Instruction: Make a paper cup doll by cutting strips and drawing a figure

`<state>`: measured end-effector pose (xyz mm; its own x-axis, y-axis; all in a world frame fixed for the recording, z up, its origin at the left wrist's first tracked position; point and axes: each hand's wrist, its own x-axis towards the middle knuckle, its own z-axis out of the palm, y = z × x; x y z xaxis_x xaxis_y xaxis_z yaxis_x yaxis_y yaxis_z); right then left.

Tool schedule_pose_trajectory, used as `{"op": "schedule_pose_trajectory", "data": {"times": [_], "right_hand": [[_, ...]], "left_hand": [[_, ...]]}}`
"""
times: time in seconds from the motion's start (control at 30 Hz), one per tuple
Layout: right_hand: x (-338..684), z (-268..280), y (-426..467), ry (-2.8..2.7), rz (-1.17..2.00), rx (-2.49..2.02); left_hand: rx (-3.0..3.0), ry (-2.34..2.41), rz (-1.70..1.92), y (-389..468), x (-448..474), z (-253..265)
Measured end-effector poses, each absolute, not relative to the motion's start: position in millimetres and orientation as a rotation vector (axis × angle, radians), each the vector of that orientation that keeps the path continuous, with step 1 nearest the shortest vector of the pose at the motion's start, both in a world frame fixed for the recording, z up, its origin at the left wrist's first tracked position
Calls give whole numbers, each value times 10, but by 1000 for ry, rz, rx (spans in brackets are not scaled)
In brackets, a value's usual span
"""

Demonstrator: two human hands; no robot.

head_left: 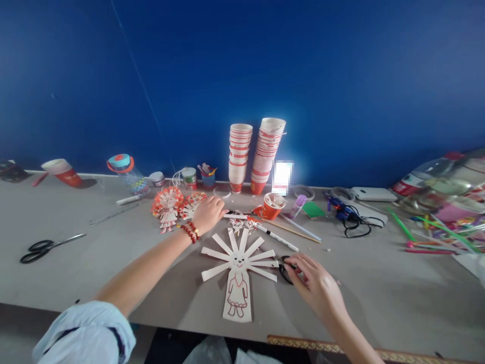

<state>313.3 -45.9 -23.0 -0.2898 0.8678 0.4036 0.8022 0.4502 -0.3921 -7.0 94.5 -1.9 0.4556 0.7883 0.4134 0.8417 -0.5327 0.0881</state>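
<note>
A white paper figure (238, 296) lies in front of me, with strips fanned around its smiling face and a dress drawn in red and dark lines. Beside its right-hand strips, my right hand (316, 283) grips the black handle of a pair of scissors (284, 273); the blades point left and are partly hidden by the strips. My left hand (208, 215) reaches past the figure, fingers closed at the near end of a pale marker (237, 216). Close to that hand lie finished-looking orange-and-white paper dolls (167, 207), partly covered by it.
Two stacks of paper cups (241, 156) stand against the blue wall. An orange cup of scraps (274, 206), a black-and-white marker (278, 237) and a blue glue gun (346, 212) lie behind. Other scissors (47, 247) rest at left; bright sticks (435, 237) at right.
</note>
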Motion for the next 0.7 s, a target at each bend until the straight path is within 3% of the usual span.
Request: {"op": "schedule_pose_trajectory", "data": {"times": [0.3,0.5,0.7], "right_hand": [[2897,-205,-406,-2341,159,-1182],[2473,-196,-376,-2531,206,-1150],[2365,-325,-314,-2651,29,-1116]], "left_hand": [[-2828,-1459,-809,118,-153,1],[-2780,-1784,-890,-331,-349,-91],[-2835,-2294,-1192,-574,-465,-150]]}}
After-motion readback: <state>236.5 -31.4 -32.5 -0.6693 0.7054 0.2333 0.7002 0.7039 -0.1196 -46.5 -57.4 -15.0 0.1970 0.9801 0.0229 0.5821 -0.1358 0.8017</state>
